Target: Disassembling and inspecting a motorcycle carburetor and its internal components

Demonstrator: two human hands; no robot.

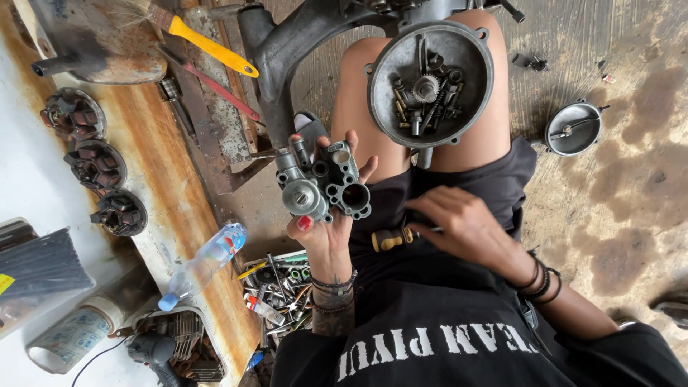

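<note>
- Your left hand is clasped around a grey metal carburetor, held up over your lap just left of the frame's centre, thumb at its lower edge and fingers behind it.
- Your right hand rests on your shorts at about 3 o'clock from the carburetor, fingers closed on a small screwdriver with a wooden handle.
- This looks like the inspection stage of a strip-down: part in one hand, tool ready in the other.
- The next move, as I judge it, calls for a steady left-hand hold while you bring the screwdriver's working end, hidden under your right hand, squarely onto a screw.
- The carburetor's round bore faces up toward you; its long axis runs roughly 10 to 4 o'clock.
- The screwdriver lies along 9 to 3, handle toward 9.
- At 1 o'clock a round metal cover on your knee holds loose gears and bolts.
</note>
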